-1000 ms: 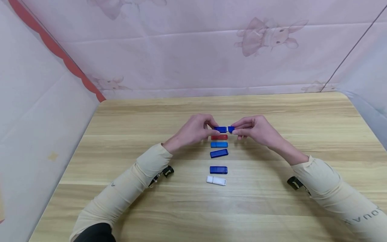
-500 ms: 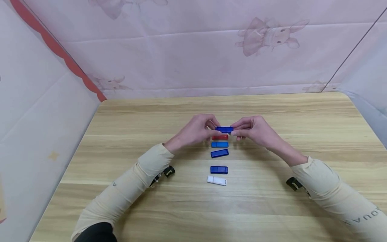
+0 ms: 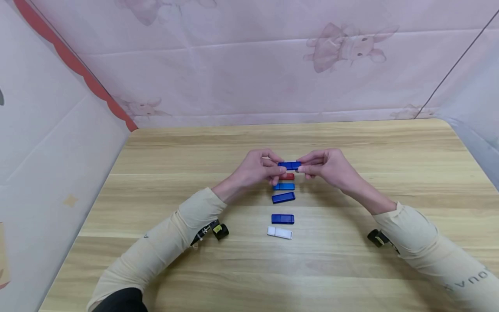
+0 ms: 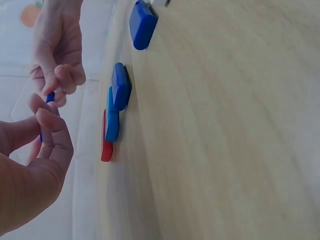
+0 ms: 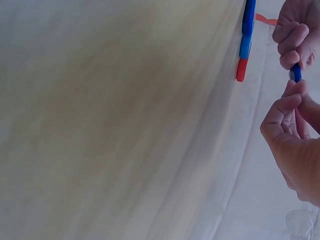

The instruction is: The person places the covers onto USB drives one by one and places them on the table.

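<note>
Between my two hands is a dark blue USB flash drive (image 3: 290, 166), its cap and body meeting with no gap visible. My left hand (image 3: 259, 167) pinches its left end between thumb and fingers. The other end is pinched by my right hand (image 3: 326, 167). In both wrist views the drive is held up off the table, mostly covered by fingertips. Just below it in the head view lies a red flash drive (image 3: 288, 177), partly hidden by my left fingers. A light blue flash drive (image 3: 283, 186) lies beside the red one.
Nearer me in the same column lie a tilted dark blue flash drive (image 3: 283, 198), another dark blue flash drive (image 3: 283, 219) and a white flash drive (image 3: 280, 232). The wooden table (image 3: 351, 268) ends at the back against a patterned pink curtain (image 3: 249, 78).
The cap in my right hand and the drive body in my left were apart, with a gap between; they have come together. Since then the joined drive has risen slightly and my left wrist has turned.
</note>
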Tool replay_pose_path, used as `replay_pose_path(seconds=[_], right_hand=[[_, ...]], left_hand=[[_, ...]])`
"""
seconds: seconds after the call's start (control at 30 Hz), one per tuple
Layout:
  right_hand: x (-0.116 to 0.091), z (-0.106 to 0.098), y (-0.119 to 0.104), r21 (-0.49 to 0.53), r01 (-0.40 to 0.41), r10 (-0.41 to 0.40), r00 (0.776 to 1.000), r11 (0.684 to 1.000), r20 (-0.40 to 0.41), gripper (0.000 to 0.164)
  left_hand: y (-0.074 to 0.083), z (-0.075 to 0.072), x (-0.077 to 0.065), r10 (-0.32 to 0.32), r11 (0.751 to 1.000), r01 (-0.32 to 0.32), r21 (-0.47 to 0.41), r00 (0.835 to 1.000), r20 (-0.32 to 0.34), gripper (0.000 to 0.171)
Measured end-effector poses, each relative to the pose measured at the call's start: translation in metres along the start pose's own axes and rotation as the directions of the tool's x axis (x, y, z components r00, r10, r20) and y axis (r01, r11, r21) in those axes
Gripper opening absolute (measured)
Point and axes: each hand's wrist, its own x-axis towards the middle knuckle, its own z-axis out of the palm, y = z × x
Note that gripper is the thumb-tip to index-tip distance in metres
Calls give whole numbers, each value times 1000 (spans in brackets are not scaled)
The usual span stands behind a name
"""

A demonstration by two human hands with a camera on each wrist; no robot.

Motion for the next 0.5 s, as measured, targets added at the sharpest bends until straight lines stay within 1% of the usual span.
replay_pose_path(seconds=[0.13, 0.23, 0.37, 0.5], right_hand=[[-1, -1, -4, -19, -6, 5, 1000, 1000, -27, 30], [-2, -1, -7, -30, -7, 6, 999, 1000, -37, 30], [-2, -2, -8, -22, -1, 0, 999, 1000, -36, 29], [-2, -1, -8, -16, 22, -23, 999, 1000, -31, 28]], left_hand=[[-2, 0, 0, -3, 997, 2, -82, 1000, -16, 22], [-3, -1, 1, 4, 993, -6, -116, 1000, -19, 22], [-3, 0, 1, 19, 994, -21, -107, 1000, -18, 23], [-2, 0, 1, 17, 995, -19, -95, 1000, -16, 22]])
